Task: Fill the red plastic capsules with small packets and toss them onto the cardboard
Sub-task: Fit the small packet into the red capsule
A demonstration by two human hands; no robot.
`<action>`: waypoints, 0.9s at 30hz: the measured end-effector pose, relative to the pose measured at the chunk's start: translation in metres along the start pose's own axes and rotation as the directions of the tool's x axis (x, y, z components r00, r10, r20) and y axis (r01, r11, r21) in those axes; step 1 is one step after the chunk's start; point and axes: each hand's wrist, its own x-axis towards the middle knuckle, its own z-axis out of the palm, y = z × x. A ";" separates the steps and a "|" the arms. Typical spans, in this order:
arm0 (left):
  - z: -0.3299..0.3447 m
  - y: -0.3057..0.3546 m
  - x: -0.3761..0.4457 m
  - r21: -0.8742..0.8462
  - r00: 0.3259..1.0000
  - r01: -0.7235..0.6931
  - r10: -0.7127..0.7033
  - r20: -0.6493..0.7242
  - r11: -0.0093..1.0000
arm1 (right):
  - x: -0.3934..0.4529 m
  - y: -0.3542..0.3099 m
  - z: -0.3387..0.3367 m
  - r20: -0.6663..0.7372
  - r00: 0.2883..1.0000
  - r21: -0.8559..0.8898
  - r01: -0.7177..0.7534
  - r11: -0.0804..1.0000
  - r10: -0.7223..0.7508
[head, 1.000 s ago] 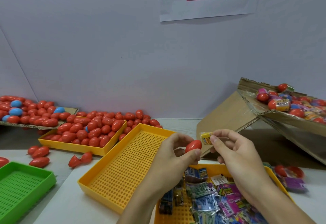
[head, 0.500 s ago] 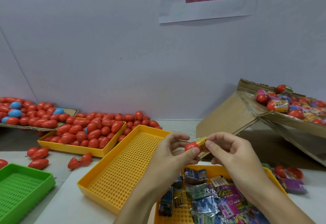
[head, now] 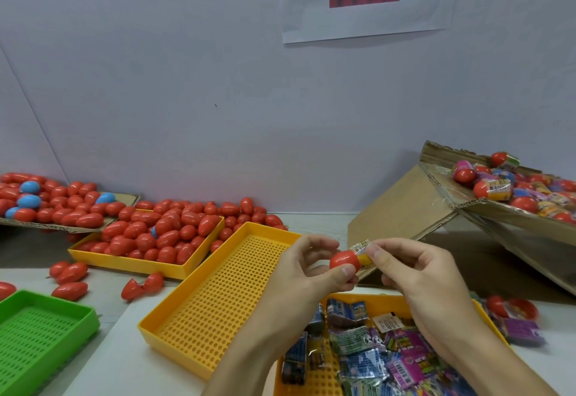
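Red capsule (head: 343,261) at centre frame, just right of the middle; open end faces right, long axis roughly level. Yellow packet (head: 361,252) sticks out of that end, tilted up to the right. Left hand (head: 307,266) curled round the capsule, thumb and fingertips pinching it. Right hand (head: 414,274) pinches the packet's outer end. Cardboard (head: 402,208) slopes at right, behind the hands.

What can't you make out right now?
- Head view: how far the yellow packet sits inside the red capsule; left hand and right hand fingertips cover the joint.
- Packet tray: cut off by the bottom edge.
- Packet print: too small.
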 end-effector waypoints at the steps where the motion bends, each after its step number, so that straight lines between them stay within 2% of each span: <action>1: 0.000 -0.001 0.000 0.025 1.000 -0.002 0.002 -0.005 1.000 | 0.000 0.000 -0.001 -0.001 1.000 -0.003 0.000 1.000 0.000; 9: -0.001 -0.002 0.001 0.190 0.999 -0.038 0.042 -0.015 0.981 | 0.000 0.001 -0.003 0.067 0.995 -0.030 -0.069 0.997 0.071; 18: 0.000 -0.001 0.000 0.199 0.999 -0.044 0.045 0.000 0.979 | -0.003 -0.009 -0.001 0.102 0.993 -0.061 -0.045 0.997 0.051; 27: 0.002 0.002 -0.001 0.266 0.998 -0.057 0.057 0.007 0.962 | -0.005 -0.010 0.005 0.026 0.997 -0.110 -0.073 0.991 0.076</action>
